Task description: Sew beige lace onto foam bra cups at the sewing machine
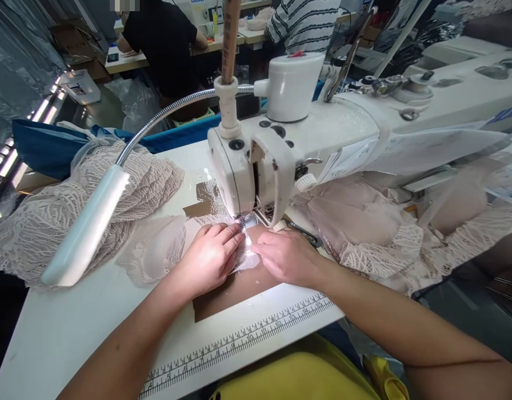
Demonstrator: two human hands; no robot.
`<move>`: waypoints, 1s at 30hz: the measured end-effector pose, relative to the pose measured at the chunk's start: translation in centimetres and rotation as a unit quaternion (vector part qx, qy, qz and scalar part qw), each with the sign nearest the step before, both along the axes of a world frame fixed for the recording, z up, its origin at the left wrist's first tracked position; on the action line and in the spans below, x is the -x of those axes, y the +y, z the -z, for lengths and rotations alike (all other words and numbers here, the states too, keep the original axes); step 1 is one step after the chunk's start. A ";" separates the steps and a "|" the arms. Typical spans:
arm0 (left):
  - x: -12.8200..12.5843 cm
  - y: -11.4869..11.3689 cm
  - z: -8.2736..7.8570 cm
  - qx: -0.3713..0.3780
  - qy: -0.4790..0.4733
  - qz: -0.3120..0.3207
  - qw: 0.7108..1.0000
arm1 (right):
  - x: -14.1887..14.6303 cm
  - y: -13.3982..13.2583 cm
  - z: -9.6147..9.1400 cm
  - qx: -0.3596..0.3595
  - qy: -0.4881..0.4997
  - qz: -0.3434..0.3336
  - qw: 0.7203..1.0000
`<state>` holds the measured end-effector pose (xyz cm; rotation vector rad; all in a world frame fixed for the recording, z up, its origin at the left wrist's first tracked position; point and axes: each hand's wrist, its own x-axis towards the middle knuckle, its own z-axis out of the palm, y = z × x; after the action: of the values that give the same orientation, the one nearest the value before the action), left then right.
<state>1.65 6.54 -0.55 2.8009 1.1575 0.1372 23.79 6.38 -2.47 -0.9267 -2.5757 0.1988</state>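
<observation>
A thin, pale pinkish cloth lies on the white table, running from the left of the work area under the left hand to the foot of the sewing machine. It is sheer enough to let the tabletop show through, with a band of webbed lace along part of it, and its loose end sits in soft folds. Between the hands a small stretch catches bright light (almost white there), over a brown patch on the table.

The left hand rests on the cloth with its fingers close together, tips beside the machine's foot; its thumb is mostly out of sight, so I cannot tell whether it pinches anything. The right hand is curled, fingertips at the cloth's right edge, and whether they grip it or only touch it cannot be told.

The needle is hard to make out behind the machine's guard and fingers. A lamp hides part of the stacked lace pieces at the left. The heap of similar cloth at the right is partly covered by the right forearm, and two people farther back are cut off by the top edge.
</observation>
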 end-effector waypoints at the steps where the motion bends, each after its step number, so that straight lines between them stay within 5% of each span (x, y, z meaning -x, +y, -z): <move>1: 0.0 -0.1 0.1 -0.001 -0.005 0.003 1.000 | 0.0 0.0 0.0 0.000 0.000 0.000 1.000; 30: 0.2 1.3 1.0 -0.043 -0.006 -0.001 0.999 | 0.7 0.1 0.0 0.011 -0.075 0.037 0.996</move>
<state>1.43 7.87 -1.50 2.8686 1.1808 0.2075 23.10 6.47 -2.44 -1.0810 -2.6730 0.1413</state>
